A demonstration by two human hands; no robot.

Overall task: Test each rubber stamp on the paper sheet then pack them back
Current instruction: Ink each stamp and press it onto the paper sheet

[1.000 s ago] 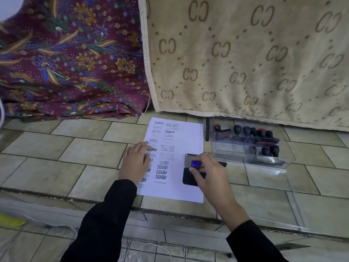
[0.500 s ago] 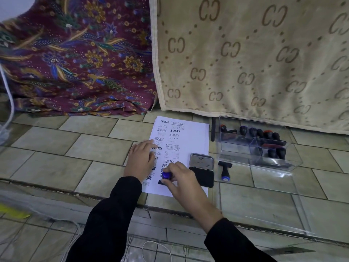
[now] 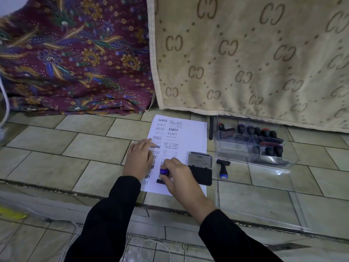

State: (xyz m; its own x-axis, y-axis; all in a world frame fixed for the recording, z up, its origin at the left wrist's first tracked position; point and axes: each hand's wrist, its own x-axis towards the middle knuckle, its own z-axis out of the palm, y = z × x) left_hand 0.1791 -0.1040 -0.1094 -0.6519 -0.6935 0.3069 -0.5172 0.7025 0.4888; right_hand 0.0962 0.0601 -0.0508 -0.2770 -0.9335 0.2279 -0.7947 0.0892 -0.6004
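Head view: the paper sheet (image 3: pixel 190 137) lies on the tiled floor (image 3: pixel 79 148), its left half covered with printed words such as SAMPLE, EXPRESS and FRAGILE. The left hand (image 3: pixel 139 159) rests flat on the sheet's left edge, fingers straight and spread, and hides part of the prints. The right hand (image 3: pixel 179 179) pinches a blue-topped rubber stamp (image 3: pixel 164 172) with curled fingers. The stamp stands upright with its dark base down on the near part of the sheet, and the fingers hide most of its handle.

Just right of that hand an open ink pad (image 3: pixel 200 167) sits across the sheet's right edge, its silver lid raised on the far side. Beside the pad 1 loose stamp (image 3: pixel 223 168) lies on its side on the tiles, blue cap toward the camera. Farther right stands a clear plastic box (image 3: pixel 234 146) holding several dark-handled stamps (image 3: pixel 264 133), some with red tops. Its clear lid (image 3: pixel 260 201) lies flat on the tiles in front of it. A thin black rod (image 3: pixel 211 129) lies between sheet and box.

Behind, a maroon floral cloth (image 3: pixel 75 53) and a beige patterned blanket (image 3: pixel 245 53) hang down to the floor. A white cable (image 3: pixel 5 104) runs down the left edge.
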